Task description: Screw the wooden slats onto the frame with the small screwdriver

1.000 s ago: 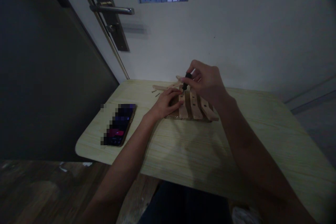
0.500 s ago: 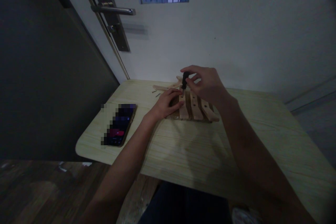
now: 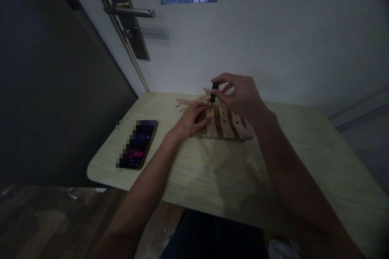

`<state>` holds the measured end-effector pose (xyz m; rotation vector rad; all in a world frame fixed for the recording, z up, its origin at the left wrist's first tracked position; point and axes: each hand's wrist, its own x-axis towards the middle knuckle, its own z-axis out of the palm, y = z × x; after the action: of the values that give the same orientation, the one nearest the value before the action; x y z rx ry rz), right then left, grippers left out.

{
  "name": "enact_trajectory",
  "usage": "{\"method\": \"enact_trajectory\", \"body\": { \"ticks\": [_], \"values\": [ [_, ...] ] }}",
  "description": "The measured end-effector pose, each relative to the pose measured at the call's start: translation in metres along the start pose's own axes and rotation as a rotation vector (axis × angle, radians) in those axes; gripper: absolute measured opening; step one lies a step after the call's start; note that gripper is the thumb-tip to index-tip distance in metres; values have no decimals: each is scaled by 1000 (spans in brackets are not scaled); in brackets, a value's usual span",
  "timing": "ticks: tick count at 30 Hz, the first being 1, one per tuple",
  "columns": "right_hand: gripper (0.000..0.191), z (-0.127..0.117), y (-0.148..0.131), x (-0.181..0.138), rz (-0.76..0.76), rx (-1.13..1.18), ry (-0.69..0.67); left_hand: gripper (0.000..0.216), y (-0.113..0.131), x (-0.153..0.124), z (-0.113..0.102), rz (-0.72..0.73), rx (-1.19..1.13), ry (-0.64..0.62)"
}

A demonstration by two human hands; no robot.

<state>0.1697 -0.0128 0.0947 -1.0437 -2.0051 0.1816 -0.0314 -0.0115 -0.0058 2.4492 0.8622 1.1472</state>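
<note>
Right hand (image 3: 241, 94) around screwdriver (image 3: 214, 92), left hand (image 3: 191, 119) against slat (image 3: 212, 130)

right grip (image 3: 242, 92): black screwdriver (image 3: 214, 91) | left grip (image 3: 191, 119): touching wooden strip (image 3: 212, 130) | 2 screws (image 3: 178, 106) nearby | phone (image 3: 142, 141) on table (image 3: 197, 178)

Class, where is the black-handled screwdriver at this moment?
In the head view, slightly right of centre, the black-handled screwdriver is in the right hand, pointing down at the leftmost of three side-by-side wooden slats, beside the left hand.
</note>
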Motion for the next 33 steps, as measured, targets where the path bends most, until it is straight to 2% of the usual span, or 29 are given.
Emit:
{"method": "enact_trajectory", "body": {
  "ticks": [4, 7, 11, 15, 19, 24, 29, 33],
  "values": [
    [29, -1, 1, 1, 34, 126, -52, 35, -1, 0, 0, -6, -7, 1],
    [29, -2, -3, 0, 60, 94, -48, 36, 0, 0, 0, -12, -19, -4],
    [42, -2, -9, -2, 22, 20, -22, 36, 4, 1, -2, -21, -17, -9],
    [23, 1, -4, -1, -14, -4, -11, 34, 6, 1, -2, -35, -17, -18],
    [24, 2, 4, 1, 27, 61, 23, 35, 5, 1, -2, -31, -20, -13],
    [17, 7, 1, -1, 5, 192, -57, 37, 1, 1, -1, -21, -16, -21],
    [23, 9, 0, 0, 49, 162, -21, 37, 1, 1, 0, -13, -12, -11],
    [14, 7, 3, 1, 15, 137, -14, 37, 3, 2, 0, -12, -1, -13]
  ]
}}
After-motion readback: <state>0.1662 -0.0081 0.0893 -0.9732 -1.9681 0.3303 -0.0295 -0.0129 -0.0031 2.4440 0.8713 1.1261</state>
